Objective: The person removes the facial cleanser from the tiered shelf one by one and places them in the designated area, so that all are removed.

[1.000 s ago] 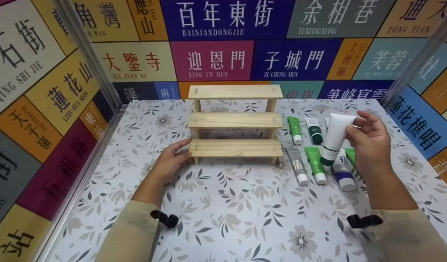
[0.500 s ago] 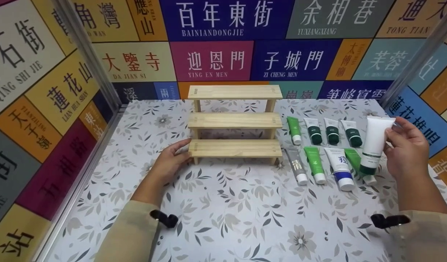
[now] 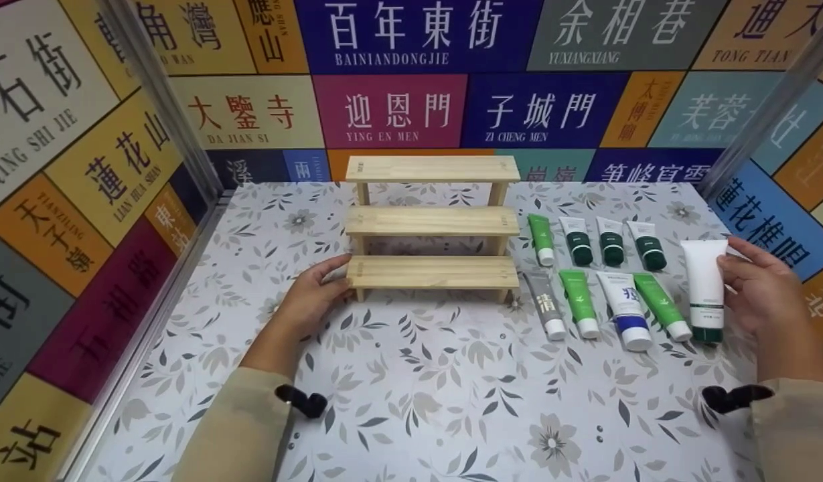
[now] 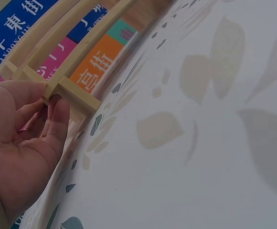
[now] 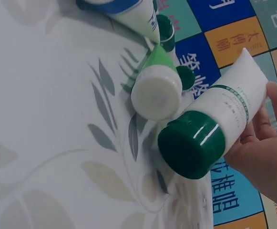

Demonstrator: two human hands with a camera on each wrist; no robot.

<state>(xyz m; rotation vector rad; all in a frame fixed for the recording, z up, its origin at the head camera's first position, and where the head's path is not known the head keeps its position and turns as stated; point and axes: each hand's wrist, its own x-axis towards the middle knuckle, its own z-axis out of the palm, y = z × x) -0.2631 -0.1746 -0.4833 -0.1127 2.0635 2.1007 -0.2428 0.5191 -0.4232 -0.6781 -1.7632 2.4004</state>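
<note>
A three-step wooden display stand (image 3: 432,271) stands in the middle of the table. My left hand (image 3: 315,294) grips the left end of its lowest step; in the left wrist view the thumb and fingers pinch the stand's wooden edge (image 4: 78,93). On the far right my right hand (image 3: 763,288) holds a white squeeze tube (image 3: 706,284) by its side, the dark green cap (image 5: 191,144) pointing toward me. The tube is beside a green tube (image 3: 662,304), at the right end of the front row.
Left of that green tube lie a white-and-blue tube (image 3: 624,308), another green tube (image 3: 578,301) and a grey tube (image 3: 545,304). Behind them is a row with a small green tube (image 3: 540,237) and several white tubes with dark green caps (image 3: 612,241). Panelled walls (image 3: 398,110) enclose the flower-patterned table (image 3: 418,402).
My right hand has carried the white tube rightward and down, from above the other tubes to the right end of the front row. The left hand and the stand stay in place.
</note>
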